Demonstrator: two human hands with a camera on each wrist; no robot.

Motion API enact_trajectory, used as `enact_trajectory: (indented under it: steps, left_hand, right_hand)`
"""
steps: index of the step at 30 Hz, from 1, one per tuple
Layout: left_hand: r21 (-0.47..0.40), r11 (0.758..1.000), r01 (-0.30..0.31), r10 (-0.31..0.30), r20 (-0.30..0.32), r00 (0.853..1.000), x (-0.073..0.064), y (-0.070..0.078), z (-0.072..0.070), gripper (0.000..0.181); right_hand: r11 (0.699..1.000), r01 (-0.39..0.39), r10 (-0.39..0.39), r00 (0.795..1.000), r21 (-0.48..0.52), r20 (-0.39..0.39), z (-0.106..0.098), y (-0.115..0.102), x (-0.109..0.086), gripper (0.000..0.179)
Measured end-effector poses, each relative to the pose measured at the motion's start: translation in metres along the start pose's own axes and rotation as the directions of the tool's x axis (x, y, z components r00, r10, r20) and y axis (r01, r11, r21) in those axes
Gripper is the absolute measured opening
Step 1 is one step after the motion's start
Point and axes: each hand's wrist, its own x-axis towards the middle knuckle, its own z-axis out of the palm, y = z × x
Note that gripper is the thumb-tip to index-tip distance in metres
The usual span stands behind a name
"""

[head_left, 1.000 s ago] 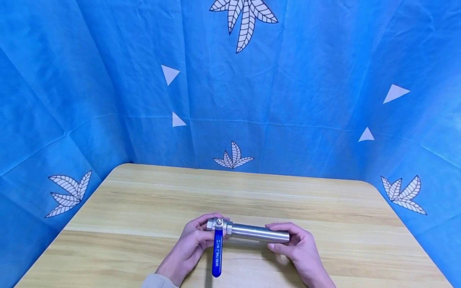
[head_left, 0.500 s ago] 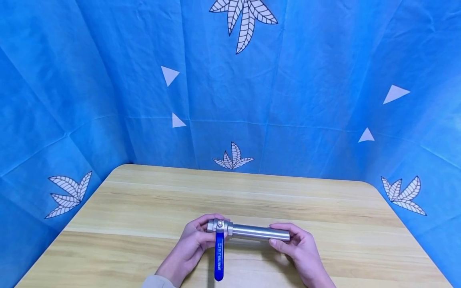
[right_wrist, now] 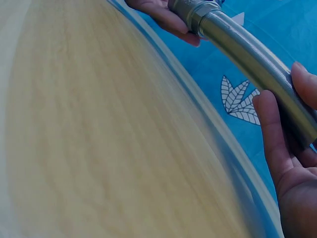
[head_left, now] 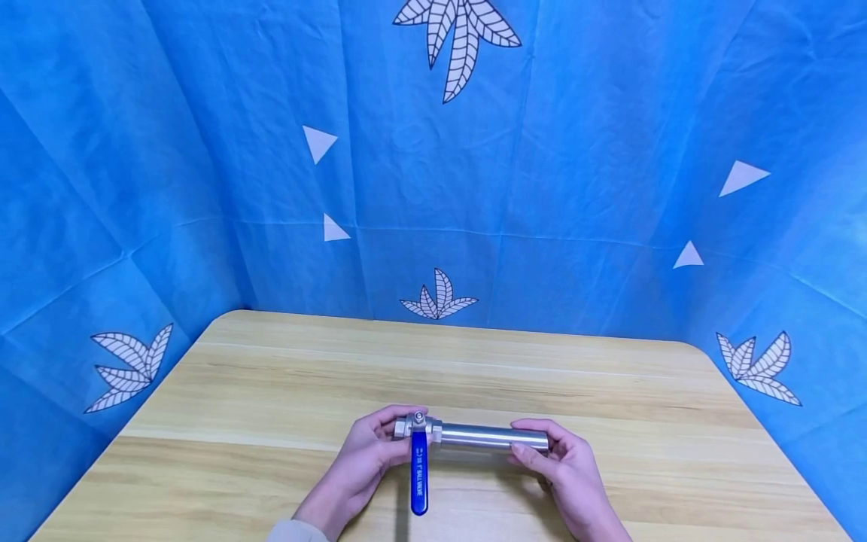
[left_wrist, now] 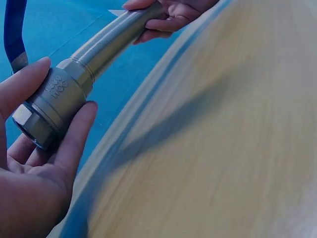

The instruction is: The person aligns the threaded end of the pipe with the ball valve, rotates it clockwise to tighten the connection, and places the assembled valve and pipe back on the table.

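A steel ball valve [left_wrist: 60,99] is joined end to end with a smooth metal pipe [head_left: 477,436], and both are held above the table. My left hand [head_left: 369,455] grips the valve body between thumb and fingers. The valve's blue lever handle [head_left: 419,474], printed with white lettering, points toward me in the head view. At the pipe's free right end, my right hand [head_left: 572,470] holds it with the thumb on the near side and fingers on the far side. The joint between valve and pipe [right_wrist: 247,44] shows a hex collar; any thread inside is hidden.
The wood-grain table [head_left: 271,369] has rounded far corners. Blue cloth [head_left: 427,165] with white leaf and triangle prints hangs around its back and sides. A shadow [left_wrist: 183,119] of the held parts falls on the tabletop.
The valve has shifted slightly right, and its blue handle has swung a little and looks shorter now. The right thumb and fingers have crept slightly toward the pipe's right end.
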Motion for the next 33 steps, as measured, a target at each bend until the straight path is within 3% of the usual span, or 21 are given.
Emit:
enact_trajectory:
  steps: [7, 15, 22, 33]
  left_hand:
    - [0.083, 0.996, -0.026, 0.028, -0.017, 0.999, 0.0, -0.001, 0.004, 0.056]
    - [0.043, 0.999, -0.025, 0.028, -0.05, 0.998, -0.001, -0.002, 0.003, 0.057]
    - [0.087, 0.996, -0.031, 0.038, -0.082, 0.996, -0.001, -0.001, 0.003, 0.057]
    - [0.09, 0.993, -0.077, 0.082, -0.053, 0.995, -0.002, 0.003, -0.001, 0.056]
  right_hand:
    - [1.0, -0.014, 0.015, 0.999, 0.011, -0.029, 0.001, -0.002, 0.0, 0.042]
    - [0.999, -0.024, 0.024, 0.999, 0.023, -0.024, 0.001, -0.001, 0.0, 0.043]
    - [1.0, -0.022, 0.022, 0.999, 0.015, -0.03, 0.001, -0.003, -0.001, 0.042]
    - [0.999, -0.042, 0.041, 0.996, -0.012, -0.081, 0.011, -0.013, -0.004, 0.039]
